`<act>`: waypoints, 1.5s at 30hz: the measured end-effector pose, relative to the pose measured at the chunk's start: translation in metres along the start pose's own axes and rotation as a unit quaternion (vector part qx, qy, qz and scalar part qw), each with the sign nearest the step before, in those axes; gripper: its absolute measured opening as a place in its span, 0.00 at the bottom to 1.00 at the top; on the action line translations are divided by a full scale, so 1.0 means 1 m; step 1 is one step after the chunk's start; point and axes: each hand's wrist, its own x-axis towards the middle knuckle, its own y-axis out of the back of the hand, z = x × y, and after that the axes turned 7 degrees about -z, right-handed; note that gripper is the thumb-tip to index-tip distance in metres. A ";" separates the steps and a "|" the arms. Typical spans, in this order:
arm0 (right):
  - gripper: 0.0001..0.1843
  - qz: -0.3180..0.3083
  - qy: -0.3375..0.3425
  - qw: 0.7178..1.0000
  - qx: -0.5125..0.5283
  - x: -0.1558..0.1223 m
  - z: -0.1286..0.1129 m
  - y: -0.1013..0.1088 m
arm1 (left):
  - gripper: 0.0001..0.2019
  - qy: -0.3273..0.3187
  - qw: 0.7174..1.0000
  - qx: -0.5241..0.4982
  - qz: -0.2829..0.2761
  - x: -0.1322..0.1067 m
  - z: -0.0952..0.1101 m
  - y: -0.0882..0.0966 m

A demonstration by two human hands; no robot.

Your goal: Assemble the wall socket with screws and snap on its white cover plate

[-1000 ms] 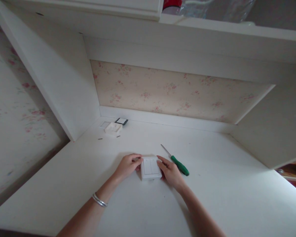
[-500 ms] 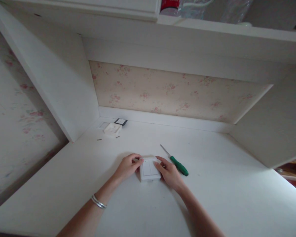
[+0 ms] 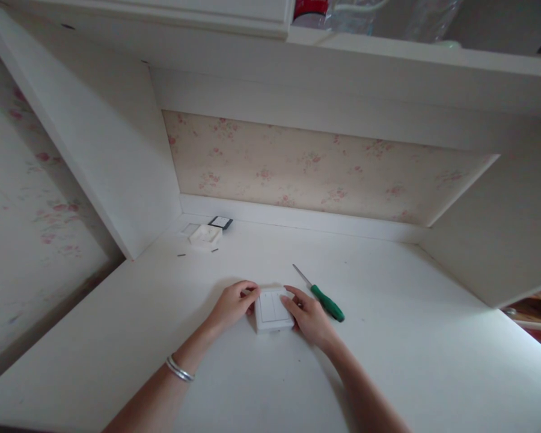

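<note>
Right hand (image 3: 314, 320)'s thumb is reaching further over the two-rocker wall switch (image 3: 271, 310), likely pressing; left hand (image 3: 231, 307) is holding switch's left edge. Both are gripping it.

The desk (image 3: 433, 325) was plain white, boxed in by white side panels (image 3: 112, 150), with a cupboard (image 3: 184, 15) overhead, open toward the right. Behind was cream wallpaper (image 3: 241, 162) with little pink flowers, and the left wall (image 3: 13, 240) had florals too. Light was kinda dim and greyish, brighter on the desk's right side.
</note>
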 end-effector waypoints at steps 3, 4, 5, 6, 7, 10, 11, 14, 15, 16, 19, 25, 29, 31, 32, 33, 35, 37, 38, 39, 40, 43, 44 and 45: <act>0.30 -0.005 -0.002 1.000 0.001 0.000 0.000 0.000 | 0.18 0.004 1.000 -0.003 0.001 0.000 0.000 0.000; 0.29 -0.008 -0.003 1.000 -0.001 0.001 0.000 0.000 | 0.18 0.005 1.000 -0.005 0.000 0.000 0.000 0.000; 0.29 -0.007 -0.001 1.000 -0.005 0.001 0.000 0.000 | 0.18 0.006 1.000 -0.007 -0.001 0.001 -0.001 0.001; 0.29 0.000 0.004 1.000 -0.013 0.000 0.000 -0.001 | 0.18 0.005 1.000 -0.009 -0.002 0.002 -0.002 0.001; 0.29 0.016 0.015 0.999 -0.025 0.000 0.000 -0.001 | 0.18 0.004 1.000 -0.010 -0.002 0.003 -0.004 0.001; 0.30 0.071 0.062 0.993 -0.077 -0.008 -0.005 -0.004 | 0.16 -0.001 1.000 -0.021 0.006 0.006 -0.009 0.003; 0.30 0.079 0.078 0.989 -0.097 -0.012 -0.008 -0.005 | 0.15 -0.001 1.000 -0.027 0.007 0.007 -0.010 0.003; 0.33 0.065 0.113 0.978 -0.162 -0.027 -0.017 -0.013 | 0.12 0.006 0.999 -0.035 0.006 0.007 -0.011 0.004; 0.36 0.063 0.114 0.975 -0.183 -0.031 -0.019 -0.017 | 0.12 0.009 0.999 -0.034 0.006 0.007 -0.011 0.004; 0.39 0.068 0.108 0.971 -0.201 -0.035 -0.022 -0.022 | 0.11 0.012 0.999 -0.034 0.005 0.007 -0.011 0.005; 0.46 0.107 0.072 0.961 -0.243 -0.041 -0.027 -0.044 | 0.10 0.016 0.999 -0.039 0.003 0.006 -0.012 0.005; 0.43 0.154 0.067 0.935 -0.311 -0.038 -0.031 -0.072 | 0.08 0.019 0.995 -0.095 -0.010 0.004 -0.009 0.008; 0.42 0.163 0.075 0.936 -0.303 -0.039 -0.033 -0.062 | 0.08 0.020 0.989 -0.147 -0.010 0.000 -0.001 0.007; 0.42 0.177 0.081 0.935 -0.295 -0.041 -0.036 -0.050 | 0.10 0.017 0.988 -0.152 -0.011 -0.002 0.001 0.005; 0.42 0.186 0.083 0.933 -0.295 -0.041 -0.038 -0.042 | 0.12 0.019 0.989 -0.147 -0.010 -0.003 0.001 0.005; 0.41 0.198 0.084 0.930 -0.299 -0.041 -0.039 -0.032 | 0.13 0.023 0.990 -0.138 -0.010 -0.004 0.000 0.005; 0.40 0.222 0.073 0.920 -0.314 -0.039 -0.039 -0.006 | 0.14 0.030 0.993 -0.116 -0.011 -0.005 0.000 0.004; 0.37 0.249 0.061 0.910 -0.326 -0.032 -0.032 0.031 | 0.13 0.033 0.995 -0.095 -0.010 -0.006 0.000 0.003; 0.37 0.276 0.056 0.901 -0.329 -0.027 -0.025 0.052 | 0.13 0.035 0.996 -0.086 -0.006 -0.006 0.001 0.002; 0.37 0.297 0.049 0.894 -0.333 -0.022 -0.017 0.075 | 0.13 0.038 0.996 -0.076 -0.002 -0.005 0.001 0.001; 0.38 0.311 0.047 0.888 -0.335 -0.017 -0.007 0.100 | 0.13 0.040 0.997 -0.066 0.005 -0.005 0.002 0.000; 0.40 0.340 0.031 0.877 -0.338 -0.006 0.029 0.172 | 0.14 0.029 0.999 -0.027 0.022 -0.003 0.000 -0.004; 0.41 0.350 0.018 0.873 -0.340 -0.004 0.041 0.194 | 0.14 0.020 0.999 -0.007 0.024 -0.002 -0.001 -0.005; 0.42 0.361 0.002 0.867 -0.343 -0.003 0.051 0.214 | 0.14 0.011 1.000 0.014 0.025 -0.002 -0.003 -0.006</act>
